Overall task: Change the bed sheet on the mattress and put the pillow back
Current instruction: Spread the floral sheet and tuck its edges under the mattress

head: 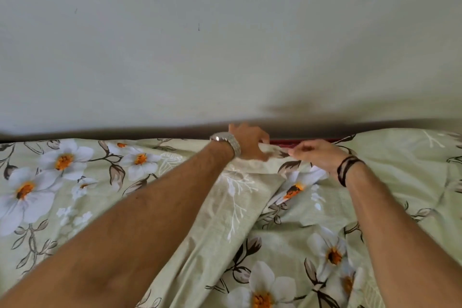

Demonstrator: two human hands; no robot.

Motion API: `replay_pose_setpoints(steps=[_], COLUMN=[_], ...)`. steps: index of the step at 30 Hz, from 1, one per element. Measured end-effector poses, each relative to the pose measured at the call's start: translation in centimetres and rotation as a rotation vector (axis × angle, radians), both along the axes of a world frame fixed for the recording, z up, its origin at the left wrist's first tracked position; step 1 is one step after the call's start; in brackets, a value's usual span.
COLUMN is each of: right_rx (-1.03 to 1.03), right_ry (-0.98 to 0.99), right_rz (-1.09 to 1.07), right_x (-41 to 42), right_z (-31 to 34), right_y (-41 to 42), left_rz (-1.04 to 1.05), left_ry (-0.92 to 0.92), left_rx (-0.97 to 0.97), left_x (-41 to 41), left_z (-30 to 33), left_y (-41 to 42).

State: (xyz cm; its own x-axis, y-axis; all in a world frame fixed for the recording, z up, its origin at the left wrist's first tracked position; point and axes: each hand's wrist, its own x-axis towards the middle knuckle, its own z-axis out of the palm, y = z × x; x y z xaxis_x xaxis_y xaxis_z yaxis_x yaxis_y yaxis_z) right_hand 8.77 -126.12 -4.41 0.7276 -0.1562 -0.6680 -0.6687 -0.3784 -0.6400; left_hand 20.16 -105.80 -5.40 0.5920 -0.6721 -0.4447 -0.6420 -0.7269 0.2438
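Observation:
A pale green bed sheet (75, 182) printed with white and orange flowers covers the mattress across the lower half of the view. Both arms reach to its far edge by the wall. My left hand (250, 141), with a metal watch on the wrist, is closed on the sheet's edge. My right hand (315, 152), with dark cords on the wrist, pinches the same edge just to the right. A folded strip of sheet runs from the hands toward me. A thin red strip of mattress (305, 142) shows behind the hands. No pillow is visible.
A plain pale wall (225, 45) fills the upper half, directly behind the bed's far edge. A dark gap (100, 132) runs between wall and bed. The sheet lies wrinkled at the right (400, 157).

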Motion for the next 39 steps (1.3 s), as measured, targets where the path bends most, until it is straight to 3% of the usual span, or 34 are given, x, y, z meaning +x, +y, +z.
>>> replay_pose_setpoints(steps=[3, 6, 8, 13, 16, 23, 28, 34, 37, 39], right_rx=[-0.210, -0.658, -0.813, -0.419, -0.039, -0.331, -0.374, -0.310, -0.312, -0.363], right_ry=[-0.089, -0.194, -0.167, 0.008, -0.003, -0.352, -0.441, -0.459, -0.455, -0.447], right_rz=[-0.013, -0.123, -0.143, -0.382, -0.552, -0.332, -0.406, -0.431, -0.347, -0.231], right_x=[3.8, 7.3, 8.4, 9.9, 10.8, 10.1, 10.1, 11.1, 10.8, 10.4], right_z=[-1.2, -3.1, -4.5, -7.7, -10.5, -14.9, -19.1, -19.7, -19.5, -19.3], right_y=[-1.0, -0.5, 0.1, 0.8, 1.6, 6.1, 5.8, 5.3, 5.3, 5.6], left_rz=[0.153, 0.297, 0.379, 0.427, 0.409, 0.593, 0.613, 0.605, 0.639, 0.689], left_ry=[0.004, -0.265, -0.288, -0.078, -0.065, -0.110, -0.403, -0.350, -0.241, -0.263], left_rx=[-0.093, -0.263, -0.325, 0.003, 0.016, 0.021, -0.005, 0.020, -0.013, -0.072], left_x=[2.6, 3.0, 2.3, 0.5, 0.2, 1.5, 0.6, 2.9, 5.1, 5.7], left_z=[1.3, 0.0, -1.8, -8.5, -12.1, -17.2, -19.5, -18.9, -18.7, -18.9], left_y=[0.1, 1.5, 2.9, 7.9, 9.0, 6.7, 6.0, 5.6, 5.2, 5.2])
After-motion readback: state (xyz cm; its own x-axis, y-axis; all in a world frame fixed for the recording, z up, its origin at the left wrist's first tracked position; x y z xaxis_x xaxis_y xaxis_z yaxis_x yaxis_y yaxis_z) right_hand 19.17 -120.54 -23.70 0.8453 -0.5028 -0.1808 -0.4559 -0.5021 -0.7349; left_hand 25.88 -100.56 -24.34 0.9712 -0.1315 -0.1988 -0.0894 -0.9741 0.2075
